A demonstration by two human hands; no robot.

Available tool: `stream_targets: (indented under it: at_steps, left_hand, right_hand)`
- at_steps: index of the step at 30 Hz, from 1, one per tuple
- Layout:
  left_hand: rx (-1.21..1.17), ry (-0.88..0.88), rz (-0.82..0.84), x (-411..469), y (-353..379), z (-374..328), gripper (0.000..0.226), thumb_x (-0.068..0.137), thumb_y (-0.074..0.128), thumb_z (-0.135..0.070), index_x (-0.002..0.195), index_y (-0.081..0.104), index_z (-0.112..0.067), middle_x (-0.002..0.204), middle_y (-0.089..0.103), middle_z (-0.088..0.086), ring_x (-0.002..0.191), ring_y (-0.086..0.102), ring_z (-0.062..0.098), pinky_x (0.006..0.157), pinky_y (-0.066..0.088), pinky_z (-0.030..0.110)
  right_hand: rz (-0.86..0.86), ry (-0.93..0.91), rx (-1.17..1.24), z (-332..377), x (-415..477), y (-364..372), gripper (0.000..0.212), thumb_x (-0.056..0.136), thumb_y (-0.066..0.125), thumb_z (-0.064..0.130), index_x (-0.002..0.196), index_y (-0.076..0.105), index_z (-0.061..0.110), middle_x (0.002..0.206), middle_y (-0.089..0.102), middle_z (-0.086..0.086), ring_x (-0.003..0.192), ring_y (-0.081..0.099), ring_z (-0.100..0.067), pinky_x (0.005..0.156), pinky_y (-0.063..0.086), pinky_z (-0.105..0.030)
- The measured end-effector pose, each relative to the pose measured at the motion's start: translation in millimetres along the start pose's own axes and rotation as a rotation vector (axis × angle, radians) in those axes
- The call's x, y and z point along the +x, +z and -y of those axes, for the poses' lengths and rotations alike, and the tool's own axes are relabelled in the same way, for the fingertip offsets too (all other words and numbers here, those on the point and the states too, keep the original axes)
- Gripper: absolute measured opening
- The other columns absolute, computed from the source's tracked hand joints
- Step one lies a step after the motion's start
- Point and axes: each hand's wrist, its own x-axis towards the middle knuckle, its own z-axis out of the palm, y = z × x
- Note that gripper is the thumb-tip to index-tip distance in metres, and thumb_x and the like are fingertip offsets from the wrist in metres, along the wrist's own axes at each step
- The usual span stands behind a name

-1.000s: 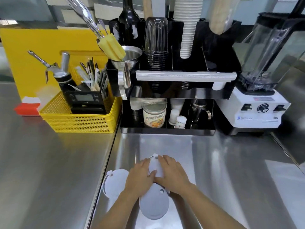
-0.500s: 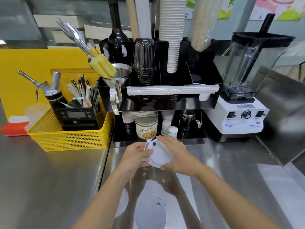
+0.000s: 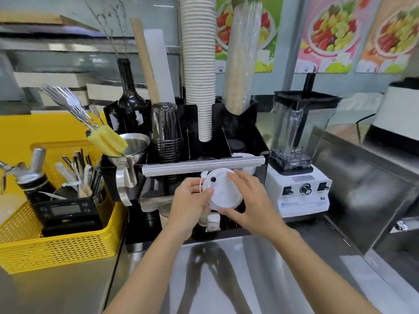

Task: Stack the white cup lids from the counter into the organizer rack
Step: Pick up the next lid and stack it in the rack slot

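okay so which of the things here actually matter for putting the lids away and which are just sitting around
Part of the job:
- white cup lids, held between left hand and right hand
- black organizer rack

Just lying about:
- blender
- yellow basket
- dark bottle
- paper cup stack
- yellow sponge

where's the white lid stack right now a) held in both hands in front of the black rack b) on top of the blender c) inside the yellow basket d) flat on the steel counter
a: the white lid stack is off the counter, gripped between the left hand and the right hand, just below the silver rail of the black organizer rack.
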Motion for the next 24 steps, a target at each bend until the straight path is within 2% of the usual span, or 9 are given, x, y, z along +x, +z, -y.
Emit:
stream_targets:
  at_steps: [2,6,10,12,14,17,20,22,24]
  left_hand:
    - [0.018,0.053,0.028,12,11,-18,0.021,0.085,0.061,-0.004,0.105,0.058,-0.010,0.102,0.064,0.010,0.096,0.064,0.026,0.085,0.056,0.047]
    - [0.017,0.152,0.098,36,35,-50,0.017,0.088,0.059,-0.007,0.103,0.054,-0.012,0.092,0.059,0.001,0.083,0.062,0.015,0.067,0.058,0.030]
    - [0.078,0.206,0.115,65,53,-70,0.018,0.088,0.059,-0.009,0.106,0.054,-0.009,0.088,0.059,-0.001,0.075,0.061,0.008,0.063,0.057,0.024]
    - [0.143,0.213,0.134,81,59,-75,0.017,0.088,0.060,-0.013,0.104,0.053,-0.009,0.089,0.060,0.000,0.082,0.063,0.015,0.072,0.058,0.029]
    - [0.340,0.270,0.128,97,63,-76,0.018,0.088,0.059,-0.021,0.103,0.054,-0.012,0.093,0.061,0.000,0.090,0.062,0.018,0.083,0.053,0.035]
    - [0.644,0.383,0.115,116,68,-71,0.029,0.089,0.055,-0.030,0.114,0.053,-0.014,0.110,0.061,0.001,0.102,0.057,0.019,0.085,0.047,0.033]
    - [0.887,0.518,0.081,130,71,-64,0.042,0.091,0.052,-0.031,0.128,0.046,-0.014,0.126,0.055,0.007,0.117,0.049,0.024,0.097,0.042,0.039]
    - [1.046,0.596,0.095,138,73,-58,0.042,0.092,0.049,-0.031,0.130,0.046,-0.014,0.126,0.056,0.007,0.119,0.047,0.025,0.102,0.035,0.038]
    - [1.177,0.657,0.142,143,75,-53,0.036,0.093,0.045,-0.030,0.125,0.051,-0.015,0.116,0.062,0.004,0.114,0.051,0.024,0.106,0.026,0.036]
  right_hand:
    - [-0.037,-0.008,-0.021,-7,15,-15,0.075,0.075,0.057,0.053,0.132,0.041,0.007,0.133,0.049,-0.020,0.120,0.043,-0.029,0.101,0.037,-0.042]
    - [-0.083,-0.009,-0.092,-19,51,-47,0.078,0.071,0.055,0.053,0.127,0.049,-0.001,0.130,0.049,-0.025,0.120,0.044,-0.034,0.099,0.031,-0.035]
    - [-0.074,-0.013,-0.107,-33,84,-68,0.071,0.068,0.062,0.047,0.123,0.052,0.002,0.124,0.050,-0.021,0.113,0.045,-0.033,0.095,0.029,-0.030]
    - [-0.018,0.017,-0.087,-39,98,-75,0.068,0.071,0.070,0.036,0.128,0.048,0.006,0.126,0.047,-0.017,0.116,0.040,-0.028,0.095,0.025,-0.025]
    - [0.073,0.079,-0.056,-48,111,-78,0.067,0.075,0.071,0.030,0.133,0.041,0.014,0.131,0.042,-0.011,0.121,0.035,-0.023,0.094,0.024,-0.022]
    - [0.182,0.147,-0.147,-62,129,-78,0.066,0.078,0.064,0.037,0.136,0.037,0.020,0.133,0.041,-0.007,0.124,0.035,-0.021,0.101,0.027,-0.031]
    - [0.259,0.171,-0.278,-73,141,-75,0.062,0.079,0.059,0.045,0.134,0.039,0.023,0.128,0.047,-0.004,0.119,0.039,-0.020,0.104,0.021,-0.038]
    - [0.312,0.195,-0.294,-79,147,-72,0.060,0.078,0.057,0.048,0.131,0.041,0.024,0.117,0.049,-0.001,0.111,0.042,-0.019,0.101,0.020,-0.039]
    - [0.387,0.214,-0.296,-85,151,-69,0.058,0.077,0.058,0.051,0.127,0.044,0.025,0.108,0.049,0.002,0.105,0.042,-0.017,0.097,0.021,-0.038]
